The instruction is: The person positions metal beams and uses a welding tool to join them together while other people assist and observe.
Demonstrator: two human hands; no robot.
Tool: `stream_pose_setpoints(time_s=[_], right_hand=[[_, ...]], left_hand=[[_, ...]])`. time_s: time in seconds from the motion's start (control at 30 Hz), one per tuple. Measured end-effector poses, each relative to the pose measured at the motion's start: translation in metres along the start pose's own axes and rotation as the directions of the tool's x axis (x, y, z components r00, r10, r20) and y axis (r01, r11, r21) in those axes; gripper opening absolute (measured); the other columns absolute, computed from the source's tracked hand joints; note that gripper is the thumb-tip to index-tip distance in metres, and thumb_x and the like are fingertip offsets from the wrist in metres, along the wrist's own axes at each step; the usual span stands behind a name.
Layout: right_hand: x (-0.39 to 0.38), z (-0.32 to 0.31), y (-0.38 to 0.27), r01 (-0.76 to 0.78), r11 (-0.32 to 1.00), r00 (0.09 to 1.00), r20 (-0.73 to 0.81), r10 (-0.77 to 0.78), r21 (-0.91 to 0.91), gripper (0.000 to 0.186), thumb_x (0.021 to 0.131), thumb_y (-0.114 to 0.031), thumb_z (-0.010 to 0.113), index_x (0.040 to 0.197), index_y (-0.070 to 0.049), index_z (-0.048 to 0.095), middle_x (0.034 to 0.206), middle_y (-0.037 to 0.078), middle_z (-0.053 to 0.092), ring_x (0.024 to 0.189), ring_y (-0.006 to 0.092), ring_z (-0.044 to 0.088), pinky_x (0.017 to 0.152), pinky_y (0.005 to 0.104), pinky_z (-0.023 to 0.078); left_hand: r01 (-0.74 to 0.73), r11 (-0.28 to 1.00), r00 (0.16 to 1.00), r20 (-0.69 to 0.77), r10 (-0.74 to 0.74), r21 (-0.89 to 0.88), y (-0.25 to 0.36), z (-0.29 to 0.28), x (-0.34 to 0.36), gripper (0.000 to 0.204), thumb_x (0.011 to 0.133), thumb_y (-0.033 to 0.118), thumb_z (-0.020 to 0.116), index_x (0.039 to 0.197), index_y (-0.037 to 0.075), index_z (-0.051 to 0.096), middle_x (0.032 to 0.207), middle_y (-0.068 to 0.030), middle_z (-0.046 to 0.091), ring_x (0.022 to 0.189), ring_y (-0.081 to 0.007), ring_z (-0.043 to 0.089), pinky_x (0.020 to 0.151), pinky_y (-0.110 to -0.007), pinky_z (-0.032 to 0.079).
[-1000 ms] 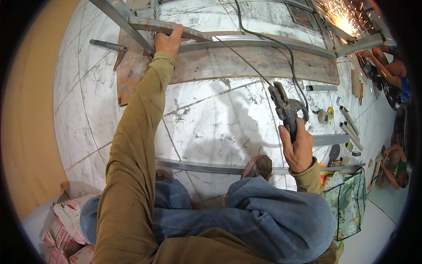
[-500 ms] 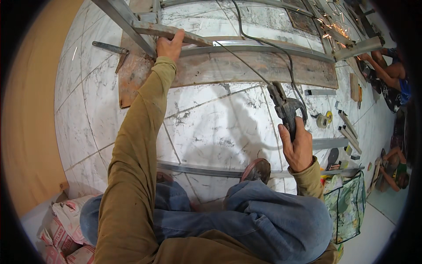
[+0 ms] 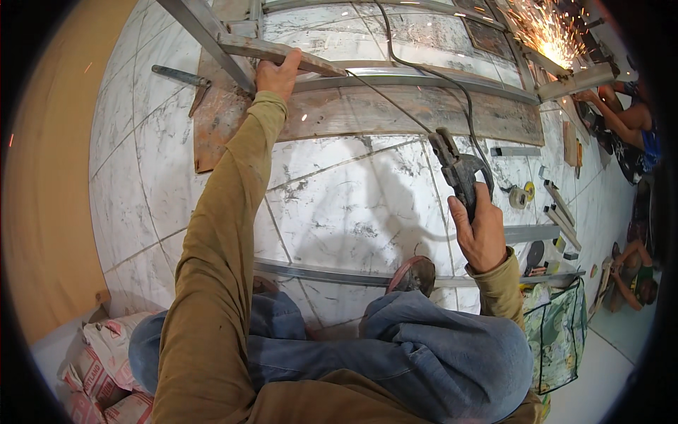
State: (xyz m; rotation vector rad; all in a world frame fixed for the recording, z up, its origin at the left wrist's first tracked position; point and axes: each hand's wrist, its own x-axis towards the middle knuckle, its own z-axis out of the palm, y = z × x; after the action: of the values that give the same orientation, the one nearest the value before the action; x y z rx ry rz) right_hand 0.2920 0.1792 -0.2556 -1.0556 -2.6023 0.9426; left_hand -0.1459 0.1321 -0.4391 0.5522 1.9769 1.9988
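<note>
My right hand (image 3: pixel 484 230) is wrapped round the black handle of a welding electrode holder (image 3: pixel 459 166). Clamped in its jaws is a thin welding rod (image 3: pixel 390 100), slanting up and left to the end of a short rusty square metal tube (image 3: pixel 247 48). My left hand (image 3: pixel 278 75) grips that tube, its fingers hidden beneath. The tube lies across the corner of a metal frame (image 3: pixel 417 79), over a stained wooden board (image 3: pixel 395 113). A black cable (image 3: pixel 445 74) runs from the holder over the frame.
A chipping hammer (image 3: pixel 178 75) lies left of the frame. Sparks (image 3: pixel 554 42) burst at the far right near a co-worker's arm (image 3: pixel 607 113); another person (image 3: pixel 632 275) sits lower right. Tape rolls (image 3: pixel 521 194), metal tube offcuts (image 3: pixel 561 212), a green bag (image 3: pixel 558 332) and paper sacks (image 3: pixel 106 360) surround me.
The sparks at the far right have grown much larger and brighter, with some flying across the view. Both my hands keep their grips, and the rod stays at the tube's end.
</note>
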Motion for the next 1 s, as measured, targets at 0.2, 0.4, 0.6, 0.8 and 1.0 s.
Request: stream_pose_setpoints(time_s=[0.2,0.4,0.6,0.8,1.0], right_hand=[[0.004,-0.007,0.001,0.007,1.000,1.000,0.031,-0.007,-0.017,0.032,0.098,-0.023,0.065,0.112,0.002,0.049,0.072,0.028,0.064,0.065,0.0480,0.063,0.055,0.0498,0.047],[0.000,-0.003,0.003,0.097,0.986,0.995,-0.001,-0.098,-0.134,0.030,0.097,-0.022,0.067,0.110,0.000,0.052,0.071,0.025,0.063,0.063,0.0441,0.063,0.054,0.0465,0.046],[-0.001,-0.012,0.006,0.059,0.997,0.991,-0.114,-0.063,-0.039,0.027,0.096,-0.020,0.068,0.106,0.001,0.053,0.069,0.022,0.061,0.059,0.0412,0.060,0.053,0.0420,0.044],[-0.004,-0.002,0.010,0.056,0.997,0.996,-0.064,-0.058,-0.047,0.030,0.095,-0.021,0.069,0.106,0.002,0.053,0.072,0.025,0.062,0.064,0.0469,0.061,0.054,0.0469,0.046],[0.000,0.014,0.012,0.068,0.998,0.987,-0.148,-0.068,-0.005,0.031,0.093,-0.015,0.069,0.113,0.002,0.053,0.077,0.025,0.065,0.067,0.0465,0.063,0.058,0.0476,0.048]], left_hand=[[-0.035,0.999,0.999,0.008,0.035,0.011,-0.001,0.002,0.000,0.048,0.081,0.034,0.079,0.103,-0.008,0.068,0.100,-0.0171,0.072,0.090,-0.0238,0.068,0.084,-0.036,0.052],[-0.039,0.998,0.999,-0.007,0.039,0.049,0.007,-0.001,0.000,0.046,0.082,0.033,0.078,0.100,-0.008,0.070,0.099,-0.0167,0.073,0.089,-0.0233,0.068,0.083,-0.036,0.052],[0.027,0.998,1.000,-0.009,-0.026,0.056,0.026,0.008,-0.014,0.043,0.083,0.033,0.077,0.099,-0.006,0.069,0.098,-0.0157,0.073,0.091,-0.0234,0.068,0.084,-0.035,0.052],[0.016,1.000,1.000,0.014,-0.016,0.008,0.002,0.001,0.001,0.049,0.081,0.036,0.078,0.100,-0.009,0.068,0.100,-0.0175,0.072,0.093,-0.0249,0.067,0.086,-0.036,0.052],[-0.015,1.000,0.999,0.040,0.014,0.026,-0.002,0.001,0.000,0.052,0.082,0.036,0.078,0.104,-0.009,0.067,0.101,-0.0178,0.072,0.092,-0.0250,0.067,0.086,-0.036,0.052]])
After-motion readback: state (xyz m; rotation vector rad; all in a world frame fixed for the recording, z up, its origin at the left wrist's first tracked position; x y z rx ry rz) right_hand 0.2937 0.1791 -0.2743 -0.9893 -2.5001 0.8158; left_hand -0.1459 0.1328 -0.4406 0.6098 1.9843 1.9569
